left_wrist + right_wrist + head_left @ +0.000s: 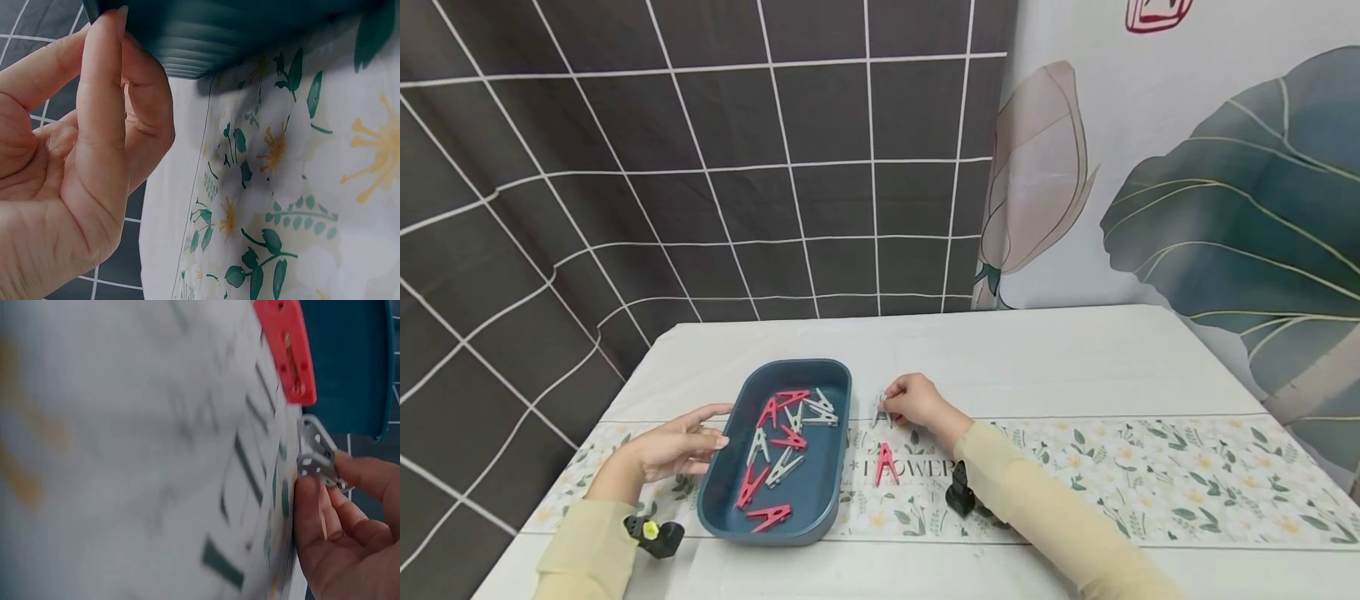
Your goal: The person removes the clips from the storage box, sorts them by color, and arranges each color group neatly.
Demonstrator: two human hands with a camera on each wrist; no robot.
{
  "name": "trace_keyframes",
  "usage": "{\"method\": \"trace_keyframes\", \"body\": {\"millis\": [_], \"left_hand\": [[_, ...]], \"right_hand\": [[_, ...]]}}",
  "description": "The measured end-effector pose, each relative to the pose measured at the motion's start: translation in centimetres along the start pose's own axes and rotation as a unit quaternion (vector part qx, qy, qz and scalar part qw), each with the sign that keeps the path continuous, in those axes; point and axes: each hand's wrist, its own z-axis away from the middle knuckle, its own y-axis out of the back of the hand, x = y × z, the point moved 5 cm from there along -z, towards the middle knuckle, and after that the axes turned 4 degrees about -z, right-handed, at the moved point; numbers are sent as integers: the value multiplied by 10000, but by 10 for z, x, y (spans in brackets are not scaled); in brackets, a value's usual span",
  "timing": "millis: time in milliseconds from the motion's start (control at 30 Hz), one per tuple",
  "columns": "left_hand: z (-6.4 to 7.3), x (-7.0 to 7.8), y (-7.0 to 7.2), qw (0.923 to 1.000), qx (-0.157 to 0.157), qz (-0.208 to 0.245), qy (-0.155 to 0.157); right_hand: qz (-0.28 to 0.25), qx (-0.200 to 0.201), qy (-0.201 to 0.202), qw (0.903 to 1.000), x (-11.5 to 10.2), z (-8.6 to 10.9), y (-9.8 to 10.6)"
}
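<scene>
A dark blue rectangular bin [832, 500] on the table holds several red and pale grey clothespins. My left hand [673, 446] is at its left side, fingers loosely spread; in the left wrist view a fingertip [111, 28] touches the bin's edge. To the right of the bin, my right hand [917, 402] pinches a grey clothespin [881, 412] between thumb and fingers. The right wrist view shows this grey clothespin [314, 447] upright with its legs at the cloth. Nearer to me, a red clothespin [886, 463] stands on its spread legs.
The white tablecloth [1000, 358] has a floral printed band [1120, 475] running across it. Behind the table hangs a dark gridded curtain [820, 200], with a leaf-printed cloth [1067, 275] to its right.
</scene>
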Motion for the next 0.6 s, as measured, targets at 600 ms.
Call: {"method": "trace_keyframes", "body": {"millis": [600], "left_hand": [[0, -2, 2, 9999, 72, 78, 107]], "right_hand": [[33, -163, -524, 9985, -1, -9, 0]]}}
